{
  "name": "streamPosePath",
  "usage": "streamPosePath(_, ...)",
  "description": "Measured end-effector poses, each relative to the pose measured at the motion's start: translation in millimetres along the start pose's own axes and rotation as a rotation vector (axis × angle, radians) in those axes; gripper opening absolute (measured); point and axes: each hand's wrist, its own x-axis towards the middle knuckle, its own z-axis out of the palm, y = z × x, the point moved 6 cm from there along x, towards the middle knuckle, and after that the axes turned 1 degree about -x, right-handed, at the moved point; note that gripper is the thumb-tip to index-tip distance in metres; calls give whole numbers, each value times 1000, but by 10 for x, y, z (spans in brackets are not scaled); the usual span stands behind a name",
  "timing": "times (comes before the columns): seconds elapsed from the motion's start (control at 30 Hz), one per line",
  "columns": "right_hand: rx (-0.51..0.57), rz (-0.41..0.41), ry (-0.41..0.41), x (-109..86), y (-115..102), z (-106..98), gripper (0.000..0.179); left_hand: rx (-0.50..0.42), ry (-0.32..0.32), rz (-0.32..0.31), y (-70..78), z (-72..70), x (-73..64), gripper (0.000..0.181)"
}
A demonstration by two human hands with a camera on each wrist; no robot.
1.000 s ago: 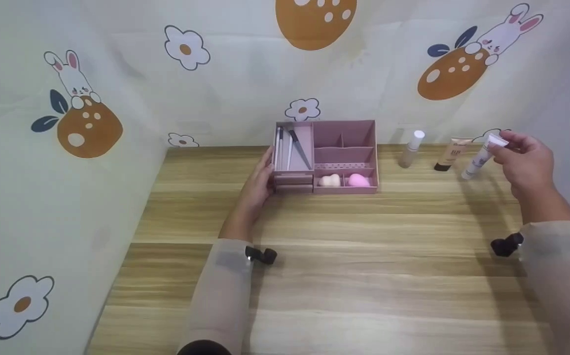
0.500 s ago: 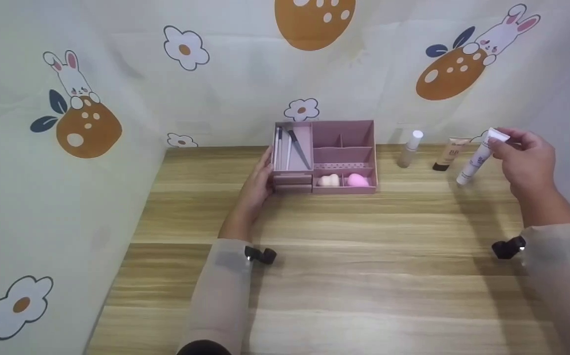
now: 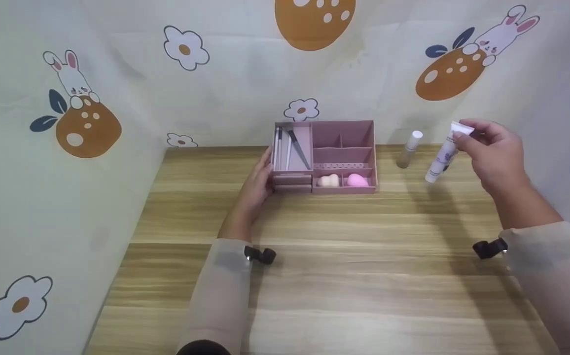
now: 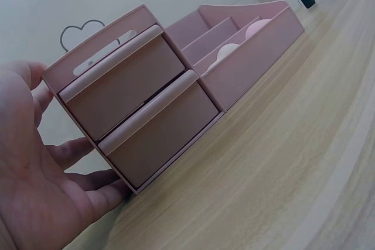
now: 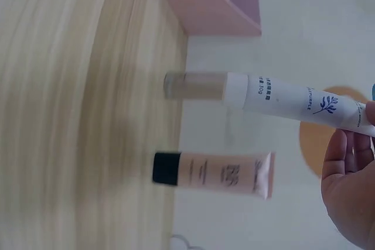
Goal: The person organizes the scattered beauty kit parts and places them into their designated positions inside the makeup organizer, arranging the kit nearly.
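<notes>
My right hand point(image 3: 497, 155) pinches a white squeeze tube point(image 3: 445, 155) by its crimped top end, holding it tilted with its cap end down. In the right wrist view, the tube point(image 5: 304, 103) has a blue plant print and overlaps a small bottle point(image 5: 196, 86). A beige BB cream tube point(image 5: 217, 171) stands on its black cap; the white tube mostly hides it in the head view. My left hand point(image 3: 257, 185) rests against the left side of a pink desk organizer point(image 3: 344, 190), its fingers point(image 4: 105, 194) along the side wall.
Brushes point(image 3: 298, 150) lie in the organizer's top left tray, above two drawers point(image 4: 158, 127). A cream sponge point(image 3: 328, 180) and a pink sponge point(image 3: 358, 180) sit in its front compartments. The white-capped bottle point(image 3: 409, 149) stands right of it, near the patterned backdrop point(image 3: 235, 88).
My right hand has lifted the white tube and moved left with it, in front of the BB cream tube. My left hand and the organizer stay in place.
</notes>
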Motion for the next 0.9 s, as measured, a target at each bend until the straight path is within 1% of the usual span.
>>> streamPosePath(0.17,-9,-25,-30,-26,-115,238,44,13,12,-5,7,-3,-5,50)
streamPosePath(0.3,37,-35,-69,-30,-166,410,44,13,10,-9,10,1,-4,50)
streamPosePath(0.47,38,-53,-92,-12,-227,619,42,4,10,-11,6,1,5,51)
streamPosePath(0.67,112,-90,-117,69,-356,927,36,-37,-19,14,18,22,11,53)
streamPosePath(0.77,139,-85,-145,135,-435,1087,35,-35,-17,17,16,18,13,52)
streamPosePath(0.9,140,-60,-171,243,-519,1283,36,-20,-8,6,7,12,10,51)
